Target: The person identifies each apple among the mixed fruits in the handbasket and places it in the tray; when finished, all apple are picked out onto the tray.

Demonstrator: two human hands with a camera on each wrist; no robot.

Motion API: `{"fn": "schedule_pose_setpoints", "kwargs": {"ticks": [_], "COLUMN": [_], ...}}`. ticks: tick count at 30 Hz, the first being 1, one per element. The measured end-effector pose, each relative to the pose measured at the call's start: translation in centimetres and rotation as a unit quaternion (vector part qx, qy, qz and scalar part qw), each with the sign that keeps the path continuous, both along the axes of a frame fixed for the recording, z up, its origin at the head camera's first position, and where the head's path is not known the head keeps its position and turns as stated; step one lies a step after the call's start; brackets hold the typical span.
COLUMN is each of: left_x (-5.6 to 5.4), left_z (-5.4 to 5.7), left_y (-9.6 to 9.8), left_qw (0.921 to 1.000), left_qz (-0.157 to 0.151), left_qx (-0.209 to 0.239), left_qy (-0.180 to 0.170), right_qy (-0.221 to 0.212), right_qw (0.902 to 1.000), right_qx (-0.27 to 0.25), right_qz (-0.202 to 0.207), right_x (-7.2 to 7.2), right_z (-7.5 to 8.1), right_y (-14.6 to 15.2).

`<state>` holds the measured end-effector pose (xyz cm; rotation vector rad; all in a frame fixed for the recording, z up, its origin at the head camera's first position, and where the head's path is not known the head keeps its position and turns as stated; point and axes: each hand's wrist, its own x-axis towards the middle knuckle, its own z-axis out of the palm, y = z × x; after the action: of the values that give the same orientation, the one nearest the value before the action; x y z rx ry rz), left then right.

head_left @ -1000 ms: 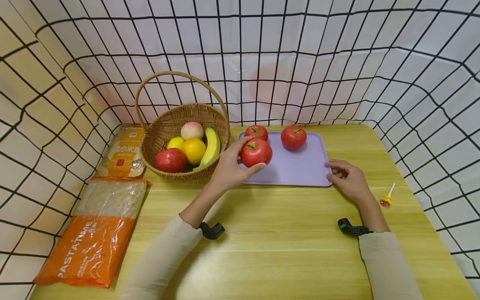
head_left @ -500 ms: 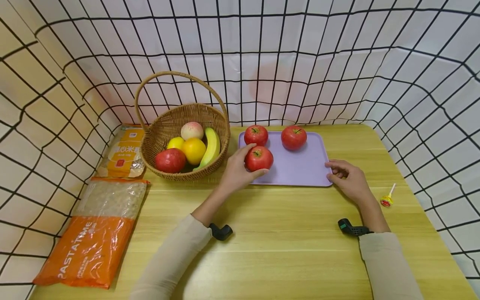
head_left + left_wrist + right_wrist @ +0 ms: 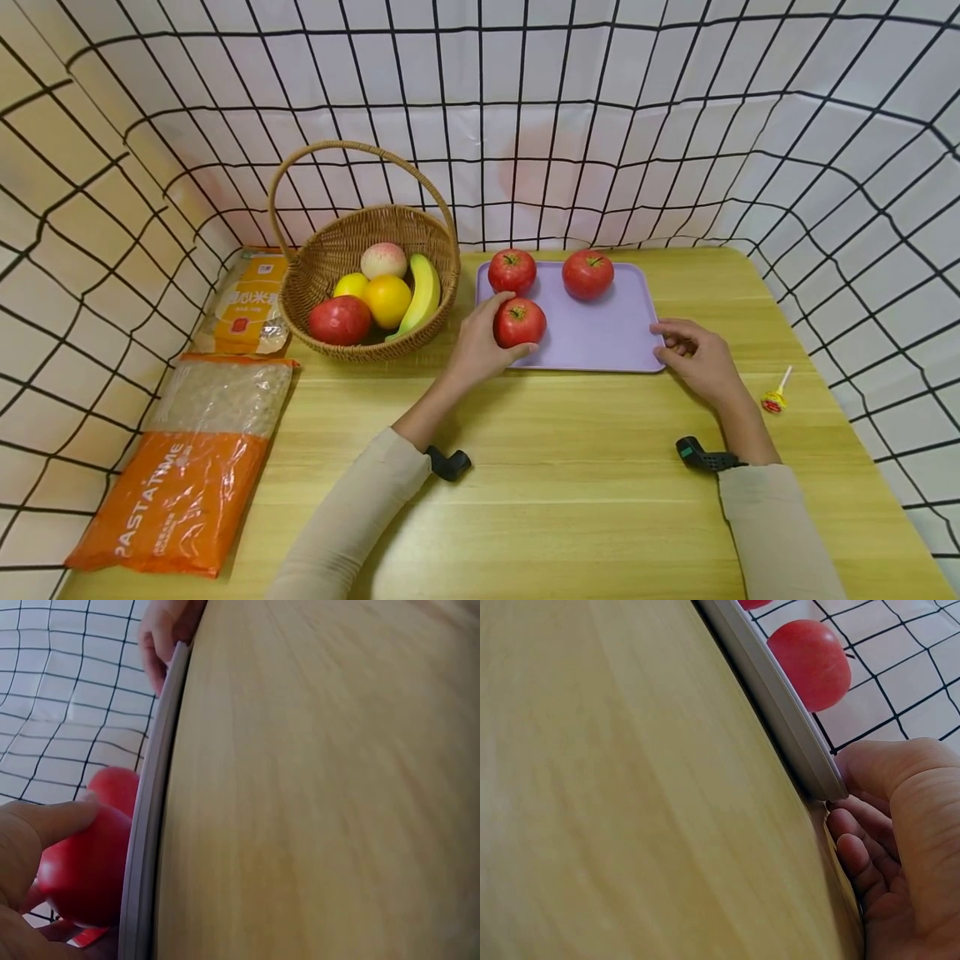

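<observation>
My left hand [image 3: 480,344] grips an apple [image 3: 521,323] at eight o'clock on the tray [image 3: 600,335].
My right hand [image 3: 701,358] pinches the tray near three o'clock, probably so it won't slide.

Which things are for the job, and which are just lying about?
Seems part of the job:
Red apple, gripped by the left hand
Purple tray, held at its edge by the right hand
Two other apples, on the tray
Maybe the fruit basket, beside the tray

Probably just lying about:
Lollipop
Orange PASTATIME bag
Other bag behind it
</observation>
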<state>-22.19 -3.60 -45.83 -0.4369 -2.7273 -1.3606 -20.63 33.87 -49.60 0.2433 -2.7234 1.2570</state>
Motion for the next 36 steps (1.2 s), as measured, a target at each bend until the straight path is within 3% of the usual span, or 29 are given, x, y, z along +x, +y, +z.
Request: {"fn": "schedule_pose_setpoints", "kwargs": {"ticks": [8,13,20,27,33,36], "left_x": [-0.1,0.6,2.1,3.8,5.0,5.3], "left_z": [-0.3,0.3,2.5,4.7,6.9,8.1], "left_y": [-0.3,-0.8,-2.3,-4.6,-7.1,-8.6], "left_qw": [0.9998,0.9995,0.9991,0.9975,0.9948,0.9914], "left_qz": [-0.017,-0.027,-0.036,-0.052,-0.026,0.000], "left_qx": [-0.004,-0.012,-0.023,-0.016,0.025,0.023], "left_qy": [0.009,0.002,-0.003,0.044,0.095,0.129], "right_qy": [0.002,0.003,0.007,0.009,0.009,0.008], "right_qw": [1.0000,1.0000,1.0000,0.9999,0.9999,0.9999], "right_qx": [-0.001,-0.008,-0.003,-0.005,-0.005,-0.006], "right_qz": [0.004,0.001,0.004,0.006,0.007,0.009], "right_x": [0.1,0.2,0.1,0.2,0.2,0.1], "right_z": [0.1,0.1,0.2,0.0,0.0,0.1], "right_y": [0.0,0.0,-0.1,-0.1,-0.1,0.0]}}
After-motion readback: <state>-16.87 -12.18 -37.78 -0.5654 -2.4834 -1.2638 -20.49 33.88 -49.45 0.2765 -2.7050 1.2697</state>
